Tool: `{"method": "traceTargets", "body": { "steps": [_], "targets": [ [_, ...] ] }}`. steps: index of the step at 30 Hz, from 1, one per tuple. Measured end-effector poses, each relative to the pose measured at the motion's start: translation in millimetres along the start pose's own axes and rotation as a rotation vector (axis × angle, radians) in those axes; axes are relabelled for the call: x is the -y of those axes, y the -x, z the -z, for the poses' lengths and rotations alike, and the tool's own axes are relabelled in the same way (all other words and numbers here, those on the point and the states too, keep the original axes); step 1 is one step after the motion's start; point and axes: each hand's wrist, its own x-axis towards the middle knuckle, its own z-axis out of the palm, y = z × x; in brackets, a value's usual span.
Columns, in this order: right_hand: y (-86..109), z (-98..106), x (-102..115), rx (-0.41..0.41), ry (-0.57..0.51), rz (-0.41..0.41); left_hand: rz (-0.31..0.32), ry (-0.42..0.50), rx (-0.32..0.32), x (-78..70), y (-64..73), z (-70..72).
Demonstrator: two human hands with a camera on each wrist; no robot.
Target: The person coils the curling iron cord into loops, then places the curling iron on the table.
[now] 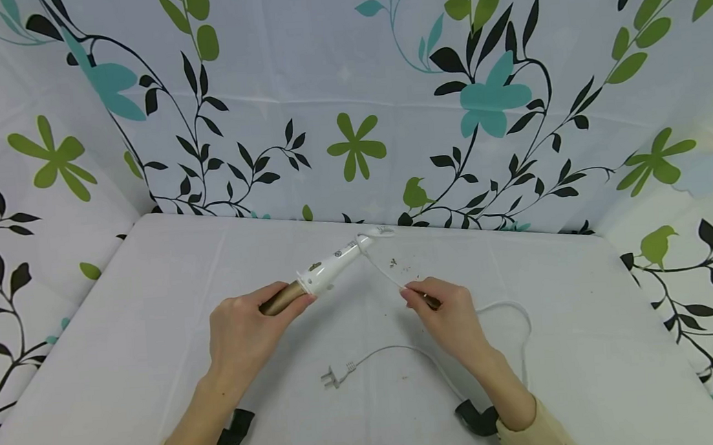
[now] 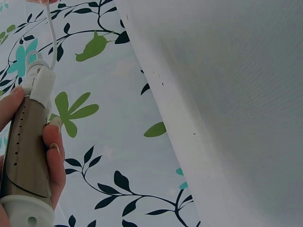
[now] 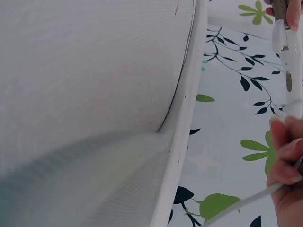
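Note:
A hair curling iron (image 1: 329, 269) with a white handle and a bronze barrel (image 2: 26, 146) is held up over the table, tilted toward the back. My left hand (image 1: 242, 330) grips it round the bronze barrel, thumb on one side and fingers on the other. The white power cord (image 1: 380, 268) loops at the far end of the handle and runs down to my right hand (image 1: 453, 316), which pinches it between thumb and fingers. In the right wrist view the cord (image 3: 255, 197) leaves below the curled fingers. A small dark brown patch under that hand is unclear.
A white-covered table (image 1: 153, 333) lies below, with a leaf-patterned cloth (image 1: 284, 83) behind and at the sides. The cord's two-pin plug (image 1: 330, 377) rests near the middle front. Black wrist pieces (image 1: 236, 431) show by both sleeves. Small dark specks dot the cover.

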Motion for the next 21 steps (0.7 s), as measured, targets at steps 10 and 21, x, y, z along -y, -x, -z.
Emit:
{"method": "traceTargets", "body": {
  "steps": [10, 21],
  "targets": [
    [2.2, 0.5, 6.4, 0.164, 0.014, 0.27, 0.047, -0.075, 0.098, -1.0, 2.5, 0.8],
    [-2.6, 7.9, 8.4, 0.124, 0.096, 0.385, 0.046, -0.145, 0.236, -0.4, 4.2, 3.4]
  ]
}}
